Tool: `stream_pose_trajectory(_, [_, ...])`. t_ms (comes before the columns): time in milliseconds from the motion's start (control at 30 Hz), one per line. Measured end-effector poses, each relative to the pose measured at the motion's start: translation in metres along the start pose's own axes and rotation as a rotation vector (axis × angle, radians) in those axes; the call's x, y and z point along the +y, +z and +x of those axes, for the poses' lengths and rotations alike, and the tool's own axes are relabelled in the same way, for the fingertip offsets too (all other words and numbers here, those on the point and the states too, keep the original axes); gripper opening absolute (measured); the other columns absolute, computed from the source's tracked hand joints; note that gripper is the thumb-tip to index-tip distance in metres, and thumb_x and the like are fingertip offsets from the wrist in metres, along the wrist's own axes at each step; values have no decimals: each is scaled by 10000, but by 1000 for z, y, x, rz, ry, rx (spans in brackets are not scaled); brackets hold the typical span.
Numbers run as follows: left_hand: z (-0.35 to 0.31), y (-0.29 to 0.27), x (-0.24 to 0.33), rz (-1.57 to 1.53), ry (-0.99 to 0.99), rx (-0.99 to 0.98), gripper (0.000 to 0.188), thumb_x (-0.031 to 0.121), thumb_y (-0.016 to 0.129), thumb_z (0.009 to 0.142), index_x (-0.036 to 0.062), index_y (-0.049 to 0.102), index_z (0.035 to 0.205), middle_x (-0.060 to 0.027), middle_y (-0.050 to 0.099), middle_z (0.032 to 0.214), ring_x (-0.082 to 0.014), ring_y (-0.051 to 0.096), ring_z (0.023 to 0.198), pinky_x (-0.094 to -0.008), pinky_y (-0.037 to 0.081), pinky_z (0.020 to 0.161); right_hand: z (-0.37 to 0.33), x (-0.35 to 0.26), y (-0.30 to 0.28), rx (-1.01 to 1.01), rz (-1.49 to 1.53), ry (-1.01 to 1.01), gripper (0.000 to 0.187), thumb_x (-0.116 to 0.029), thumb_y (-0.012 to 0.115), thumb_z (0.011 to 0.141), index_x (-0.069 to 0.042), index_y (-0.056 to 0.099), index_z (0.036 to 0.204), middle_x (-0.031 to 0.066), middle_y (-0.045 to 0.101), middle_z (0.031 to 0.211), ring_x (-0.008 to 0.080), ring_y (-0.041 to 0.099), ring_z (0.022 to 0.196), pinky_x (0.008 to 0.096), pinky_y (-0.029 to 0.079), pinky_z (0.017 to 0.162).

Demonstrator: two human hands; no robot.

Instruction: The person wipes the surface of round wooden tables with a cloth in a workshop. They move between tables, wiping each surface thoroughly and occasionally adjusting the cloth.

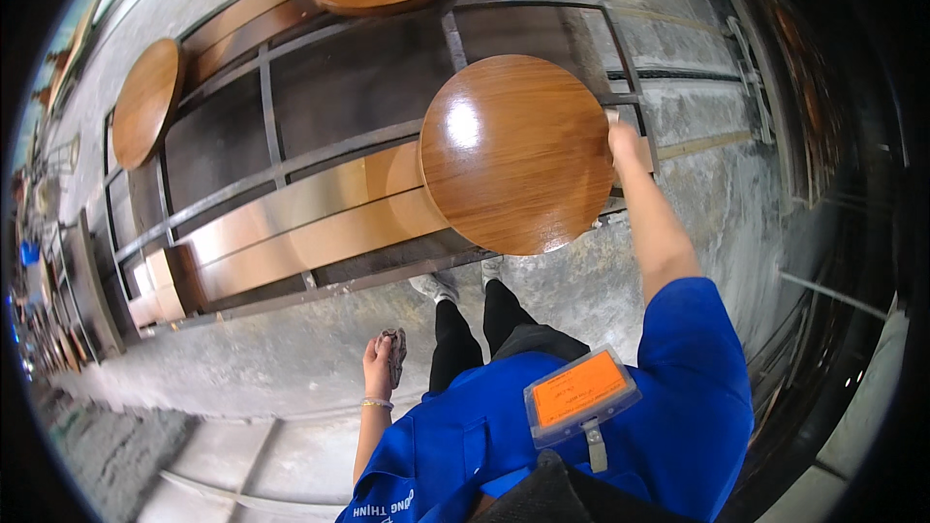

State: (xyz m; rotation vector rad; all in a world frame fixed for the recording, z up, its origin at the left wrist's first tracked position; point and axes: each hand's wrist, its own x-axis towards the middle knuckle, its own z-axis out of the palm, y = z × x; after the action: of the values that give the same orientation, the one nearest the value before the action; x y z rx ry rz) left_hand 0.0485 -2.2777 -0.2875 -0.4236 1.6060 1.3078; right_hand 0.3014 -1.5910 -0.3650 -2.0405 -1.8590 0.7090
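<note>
Glossy brown, the round wooden disc (518,157) lies on the bench (270,116) just left of the nearer right hand (625,142), which pinches a pale piece (613,116) at the rim, while the left hand (376,366) grips a dark wad (396,353).

Round top (523,169): glossy brown, wood-grained. Shirt (693,368): blue. Badge (579,389): orange.
</note>
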Motion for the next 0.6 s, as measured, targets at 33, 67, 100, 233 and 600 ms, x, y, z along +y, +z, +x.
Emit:
stream_pose_trajectory(33, [-6,4,-9,4,-6,42,230,222,654,1052,31,668,1180,-31,716,1052,-110,668,905,-266,548,801,17,-30,-3,-18,-92,-109,372,-302,512,967,-46,767,1054,253,733,1138,463,668,1127,536,518,941])
stream_pose_trajectory(67, [-12,8,-17,-36,-3,41,240,224,646,1056,31,660,1197,-38,716,1060,-117,675,904,-271,554,790,29,-63,0,-101,-141,-143,384,-331,506,967,-82,766,1103,232,732,1171,458,667,1143,535,518,954])
stream_pose_trajectory(100, [-17,13,-26,-60,-3,60,250,225,638,1059,30,653,1215,-45,716,1068,-124,681,903,-276,560,780,37,-94,3,-166,-191,-167,401,-359,501,967,-119,765,1152,212,731,1203,453,666,1159,535,518,968])
stream_pose_trajectory(233, [-40,33,-62,-112,-49,156,232,220,654,1053,26,665,1179,-36,715,1060,-108,662,908,-266,547,810,29,-204,42,-266,-470,-395,427,-426,499,968,-186,777,1185,180,734,1229,400,675,1189,513,533,1007])
stream_pose_trajectory(600, [-75,90,-133,-263,-7,278,256,273,660,1046,35,681,1137,-11,699,990,-82,619,869,-250,504,763,-129,-310,126,-514,-603,-1447,344,-341,507,948,-158,797,916,128,784,947,352,745,956,514,555,857])
